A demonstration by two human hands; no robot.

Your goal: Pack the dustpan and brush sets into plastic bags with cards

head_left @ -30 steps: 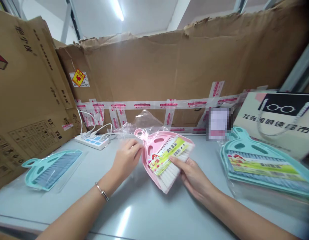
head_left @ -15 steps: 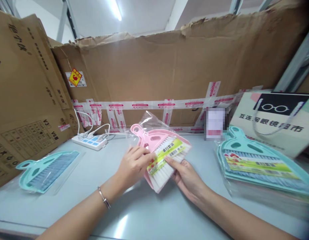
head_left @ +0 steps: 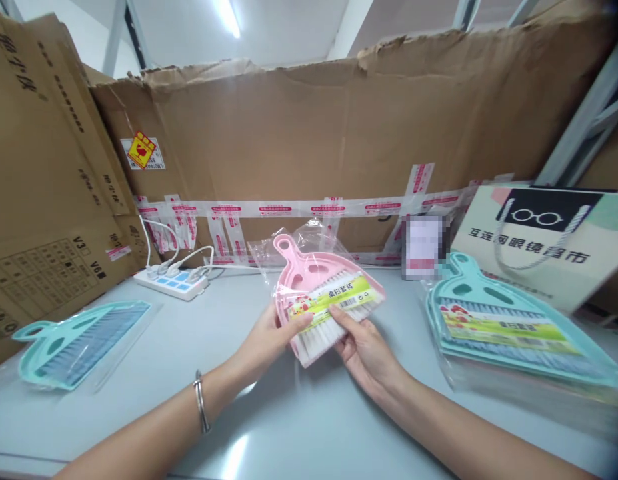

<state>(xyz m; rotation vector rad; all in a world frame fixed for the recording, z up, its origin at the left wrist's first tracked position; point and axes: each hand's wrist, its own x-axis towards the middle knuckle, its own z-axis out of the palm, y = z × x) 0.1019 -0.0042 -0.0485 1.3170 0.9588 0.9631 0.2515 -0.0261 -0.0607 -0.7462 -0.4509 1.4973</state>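
Note:
Between my two hands is a pink dustpan and brush set (head_left: 309, 270) in a clear plastic bag, held up over the table with its handle pointing away from me. A yellow-green label (head_left: 349, 291) lies across the white bristles. My left hand (head_left: 271, 333) grips the left edge, thumb on the label and fingers hidden behind. At the lower right edge, my right hand (head_left: 366, 347) pinches the set, with the thumb on top near the label's edge and the other fingers underneath. Loose plastic film sticks up around the pink handle.
A bagged turquoise dustpan set (head_left: 83, 343) lies at left on the grey table (head_left: 189, 453). Several more are stacked (head_left: 519, 327) at right, before a paper bag (head_left: 539, 233). A white power strip (head_left: 171, 283) with plugs stands near the large cardboard box (head_left: 269, 140).
My left hand has shifted from lying over the label to holding the left edge, with its thumb on top. The pink set has turned slightly, its handle now more upright.

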